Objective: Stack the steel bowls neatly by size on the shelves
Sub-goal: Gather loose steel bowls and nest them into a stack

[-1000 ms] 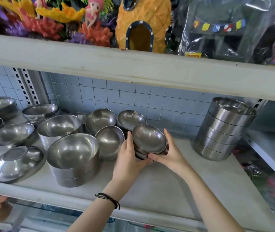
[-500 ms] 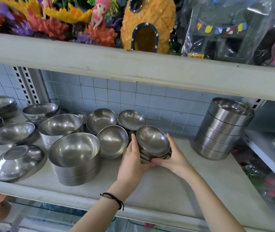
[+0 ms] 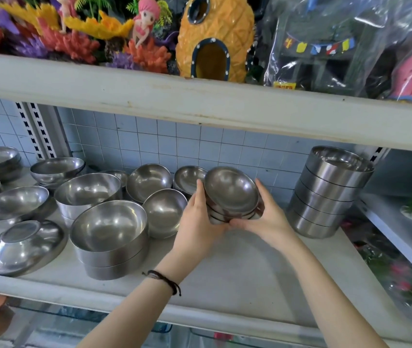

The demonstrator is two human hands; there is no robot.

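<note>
A small stack of shallow steel bowls point(image 3: 230, 189) is held tilted toward me over the middle of the white shelf point(image 3: 225, 267). My left hand point(image 3: 197, 219) grips its left side and my right hand point(image 3: 265, 217) grips its right side and underside. Left of the stack stand more steel bowls: a single bowl point(image 3: 164, 212), a large stack at the front point(image 3: 110, 237), another stack behind it point(image 3: 88, 192), and two bowls against the tiles point(image 3: 149, 179). A tall leaning stack of straight-walled steel bowls point(image 3: 325, 192) stands at the right.
An upturned bowl point(image 3: 24, 244) lies at the front left, with wider bowls point(image 3: 14, 202) behind it. The upper shelf board point(image 3: 200, 101) hangs low overhead, loaded with aquarium ornaments. A shelf upright point(image 3: 36, 129) stands at the back left. Another shelf point(image 3: 401, 234) adjoins on the right.
Both hands have carried the small stack of bowls a little up and to the right, tilting it more toward me; the view has moved closer.
</note>
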